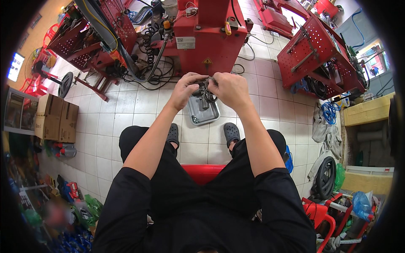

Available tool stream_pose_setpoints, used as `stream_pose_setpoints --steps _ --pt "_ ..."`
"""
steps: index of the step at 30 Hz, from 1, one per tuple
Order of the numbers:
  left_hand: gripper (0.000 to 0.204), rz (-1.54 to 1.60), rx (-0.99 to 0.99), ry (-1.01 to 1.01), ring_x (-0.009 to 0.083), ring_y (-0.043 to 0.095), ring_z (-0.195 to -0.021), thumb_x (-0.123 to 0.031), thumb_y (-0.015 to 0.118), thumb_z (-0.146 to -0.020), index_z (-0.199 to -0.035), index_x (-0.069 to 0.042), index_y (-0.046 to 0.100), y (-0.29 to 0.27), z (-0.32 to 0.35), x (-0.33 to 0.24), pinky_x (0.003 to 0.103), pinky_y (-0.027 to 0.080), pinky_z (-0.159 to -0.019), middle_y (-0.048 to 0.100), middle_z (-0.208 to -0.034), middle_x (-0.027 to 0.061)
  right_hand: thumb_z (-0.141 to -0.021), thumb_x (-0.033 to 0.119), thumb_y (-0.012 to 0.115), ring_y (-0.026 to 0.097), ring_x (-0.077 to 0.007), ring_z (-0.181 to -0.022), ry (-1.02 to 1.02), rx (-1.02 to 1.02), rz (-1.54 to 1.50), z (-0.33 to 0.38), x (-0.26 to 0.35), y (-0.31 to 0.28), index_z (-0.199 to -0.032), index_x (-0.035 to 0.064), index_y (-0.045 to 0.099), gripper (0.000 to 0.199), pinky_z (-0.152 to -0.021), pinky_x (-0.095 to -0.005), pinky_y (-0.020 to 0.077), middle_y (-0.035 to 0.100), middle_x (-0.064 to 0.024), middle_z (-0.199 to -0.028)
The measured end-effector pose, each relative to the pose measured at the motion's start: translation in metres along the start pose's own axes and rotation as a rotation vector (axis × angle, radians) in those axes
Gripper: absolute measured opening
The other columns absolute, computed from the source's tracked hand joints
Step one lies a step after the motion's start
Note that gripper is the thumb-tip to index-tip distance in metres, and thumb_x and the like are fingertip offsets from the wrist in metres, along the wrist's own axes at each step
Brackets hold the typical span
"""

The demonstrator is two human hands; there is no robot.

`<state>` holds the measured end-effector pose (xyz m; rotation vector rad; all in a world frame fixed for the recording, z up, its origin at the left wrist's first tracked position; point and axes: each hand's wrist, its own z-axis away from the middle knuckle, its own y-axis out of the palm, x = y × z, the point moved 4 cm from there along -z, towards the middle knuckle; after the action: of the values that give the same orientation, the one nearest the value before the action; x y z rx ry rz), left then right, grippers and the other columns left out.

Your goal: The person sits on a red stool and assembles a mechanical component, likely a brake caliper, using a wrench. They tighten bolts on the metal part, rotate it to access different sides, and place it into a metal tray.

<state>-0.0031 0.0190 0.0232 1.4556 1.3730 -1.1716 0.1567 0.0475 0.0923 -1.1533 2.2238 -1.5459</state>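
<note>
Both arms reach forward above the floor between my knees. My left hand [184, 92] has its thumb and fingers closed on the left side of a small dark grey metal mechanical part [205, 93], which looks like a carburetor. From the other side my right hand [230, 89] grips the upper right of the same part, its fingertips bent in at the top. Fingers cover much of the part, so its details are hard to make out. Beneath it on the tiles is a shallow grey tray [204, 122], whose contents are partly hidden by the part and my hands.
A red machine [208, 48] stands just beyond my hands, with cables and a coiled hose on its left. Red perforated tool carts [301, 57] flank it. Cardboard boxes [57, 118] sit at left. A black tyre [325, 178] and grey cloths [327, 130] lie at right.
</note>
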Motion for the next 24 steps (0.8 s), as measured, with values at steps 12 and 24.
stream_pose_setpoints --steps 12,24 --pt "0.053 -0.051 -0.002 0.071 0.0229 0.05 -0.104 -0.03 0.052 -0.075 -0.119 -0.003 0.061 0.01 -0.003 0.004 0.035 0.038 -0.095 0.057 -0.1 0.0124 -0.079 0.025 0.063 0.063 -0.0292 -0.057 -0.011 -0.006 -0.012 0.0 0.001 0.002 -0.067 0.0062 0.063 0.023 -0.053 -0.0406 0.0486 0.062 -0.0109 -0.06" --pt "0.039 -0.083 -0.245 0.279 0.0143 0.036 -0.061 -0.025 0.045 -0.084 -0.054 -0.002 0.035 -0.019 0.003 -0.017 0.028 0.028 -0.057 0.038 -0.061 0.0054 -0.081 0.026 0.061 0.062 -0.0295 -0.056 0.004 -0.007 0.011 0.0 0.002 0.002 -0.065 0.0065 0.062 0.025 -0.052 -0.0412 0.0482 0.06 -0.011 -0.058"
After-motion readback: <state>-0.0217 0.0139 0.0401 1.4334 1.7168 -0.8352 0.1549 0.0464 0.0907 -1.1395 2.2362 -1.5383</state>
